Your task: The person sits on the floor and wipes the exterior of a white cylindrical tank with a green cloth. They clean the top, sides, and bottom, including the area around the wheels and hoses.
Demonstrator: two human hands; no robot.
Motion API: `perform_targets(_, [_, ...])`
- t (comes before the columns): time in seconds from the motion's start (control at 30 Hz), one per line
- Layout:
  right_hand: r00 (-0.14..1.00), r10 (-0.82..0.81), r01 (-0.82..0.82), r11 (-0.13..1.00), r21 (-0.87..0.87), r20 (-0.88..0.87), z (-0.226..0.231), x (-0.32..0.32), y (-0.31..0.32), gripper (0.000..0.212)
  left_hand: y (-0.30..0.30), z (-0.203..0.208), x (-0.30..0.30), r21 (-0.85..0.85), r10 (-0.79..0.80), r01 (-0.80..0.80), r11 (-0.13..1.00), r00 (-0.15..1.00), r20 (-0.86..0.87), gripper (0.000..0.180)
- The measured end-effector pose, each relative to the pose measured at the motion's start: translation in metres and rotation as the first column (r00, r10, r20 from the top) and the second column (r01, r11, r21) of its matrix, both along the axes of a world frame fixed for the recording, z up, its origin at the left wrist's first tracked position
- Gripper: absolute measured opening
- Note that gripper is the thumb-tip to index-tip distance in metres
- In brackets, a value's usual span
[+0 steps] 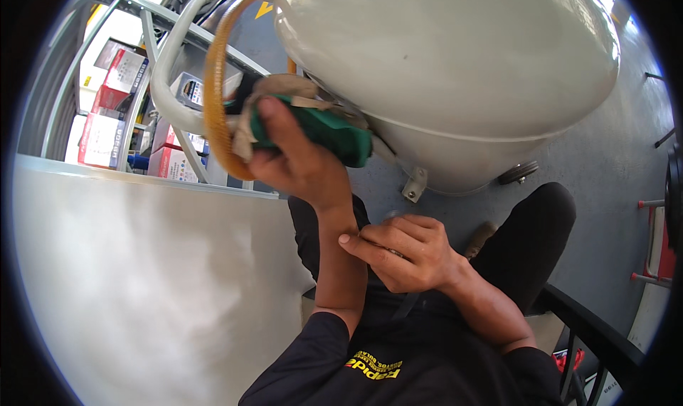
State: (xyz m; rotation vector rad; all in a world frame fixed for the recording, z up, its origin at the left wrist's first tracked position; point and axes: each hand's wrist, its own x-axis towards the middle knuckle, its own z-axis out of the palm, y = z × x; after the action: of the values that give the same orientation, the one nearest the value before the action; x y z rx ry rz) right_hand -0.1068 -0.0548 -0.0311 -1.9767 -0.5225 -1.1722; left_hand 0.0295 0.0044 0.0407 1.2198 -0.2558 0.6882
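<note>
Holding green and tan cloth (324,132) in left hand (302,165), beside curved yellow hose (215,86), near large white tank (441,57), with right hand (407,253) curled close to left forearm (338,271), contents impossible to tell.

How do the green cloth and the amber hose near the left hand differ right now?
Colour: the green cloth is deep green; the amber hose is yellowish-brown. Shape: the green cloth is a crumpled bundle, while the amber hose is long and curved. State: the green cloth is held in the left hand; whether the amber hose is touched is unclear. Both are close to the left hand.
</note>
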Motion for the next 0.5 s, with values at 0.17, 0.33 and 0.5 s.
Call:
perform_targets(0.17, [1.0,-0.025,0.025,1.0,0.008,-0.002,-0.001,-0.004,-0.008,0.047,-0.017,-0.001,-0.002,-0.035,0.096,-0.097,0.995,0.995,-0.034,0.033])
perform_targets(0.33, [1.0,-0.008,0.008,1.0,-0.005,-0.008,0.002,-0.007,-0.006,0.049,-0.031,-0.061,-0.005,0.115,0.056,-0.06,0.992,0.998,0.038,0.032])
perform_targets(0.5, [1.0,0.006,-0.006,0.999,-0.033,-0.011,0.004,-0.007,-0.003,0.049,-0.028,-0.083,-0.001,0.116,-0.066,0.057,0.992,0.995,0.077,0.032])
